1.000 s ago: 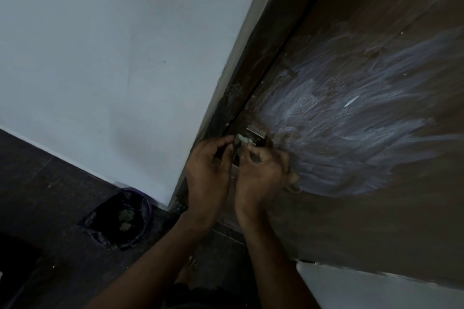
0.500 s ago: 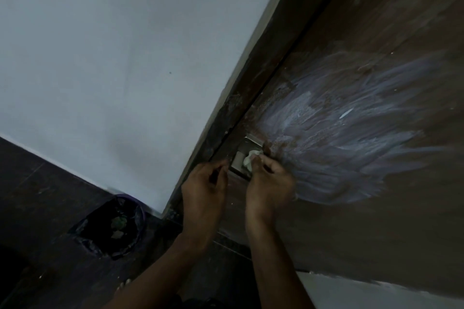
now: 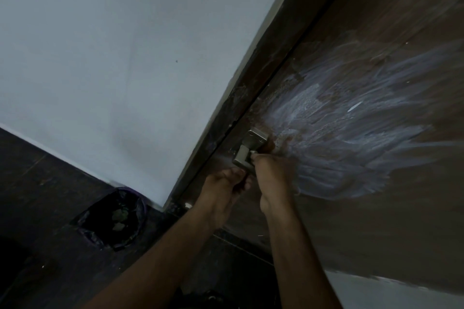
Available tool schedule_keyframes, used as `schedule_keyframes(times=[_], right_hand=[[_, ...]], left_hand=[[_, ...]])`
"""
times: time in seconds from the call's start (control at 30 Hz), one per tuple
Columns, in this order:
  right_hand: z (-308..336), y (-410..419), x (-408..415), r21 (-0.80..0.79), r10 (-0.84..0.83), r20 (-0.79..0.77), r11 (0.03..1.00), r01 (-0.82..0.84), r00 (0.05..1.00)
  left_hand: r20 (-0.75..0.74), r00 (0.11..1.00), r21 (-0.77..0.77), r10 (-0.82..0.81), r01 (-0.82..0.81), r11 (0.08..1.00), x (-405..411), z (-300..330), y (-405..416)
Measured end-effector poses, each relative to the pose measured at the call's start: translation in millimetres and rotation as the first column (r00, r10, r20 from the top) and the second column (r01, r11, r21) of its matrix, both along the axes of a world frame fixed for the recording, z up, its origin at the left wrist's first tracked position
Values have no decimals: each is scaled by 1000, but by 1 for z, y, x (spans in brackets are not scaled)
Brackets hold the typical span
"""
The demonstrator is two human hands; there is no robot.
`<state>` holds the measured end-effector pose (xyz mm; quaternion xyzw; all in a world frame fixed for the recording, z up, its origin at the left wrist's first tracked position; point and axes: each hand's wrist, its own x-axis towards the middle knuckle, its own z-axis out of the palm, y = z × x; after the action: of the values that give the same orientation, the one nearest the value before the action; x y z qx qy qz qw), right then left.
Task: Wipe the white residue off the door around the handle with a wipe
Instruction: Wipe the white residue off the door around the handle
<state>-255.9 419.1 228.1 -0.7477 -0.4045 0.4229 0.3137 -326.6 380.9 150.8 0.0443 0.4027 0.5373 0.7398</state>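
Two hands at the handle (image 3: 251,149), both yours, seen from the head view. Your right hand (image 3: 275,173) has its fingers curled, pinching a small pale wipe (image 3: 253,153) against the right side of the handle's metal block; only a sliver of the wipe shows past the fingertips. Your left hand (image 3: 223,190) sits just below the handle, fingers curled in toward its lower end; you cannot tell from this angle whether they actually grip it or hold nothing. The handle is a silver metal piece mounted on the brown door (image 3: 376,233), close to the dark frame (image 3: 253,88). White residue (image 3: 351,138) fans out in streaks from the handle across the door to the right, with the densest patch just above and right of the handle. Wall (image 3: 100,57) to the left is pale. On the dark floor (image 3: 37,208) at lower left, a bin (image 3: 113,218) with a black liner holds a few scraps.
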Motion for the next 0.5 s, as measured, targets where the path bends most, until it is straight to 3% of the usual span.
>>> schedule_keyframes(times=[0.13,0.43,0.5], right_hand=[[8,2,13,-72,96,-116,992,-104,989],[10,-10,20,79,144,-74,987,-138,987],[9,-16,22,147,126,-7,981,-123,992]], left_hand=[[260,963,-81,68,-49,996,10,-10,16],[425,902,31,75,-97,995,14,-19,26],[432,897,45,89,-120,992,17,-19,27]])
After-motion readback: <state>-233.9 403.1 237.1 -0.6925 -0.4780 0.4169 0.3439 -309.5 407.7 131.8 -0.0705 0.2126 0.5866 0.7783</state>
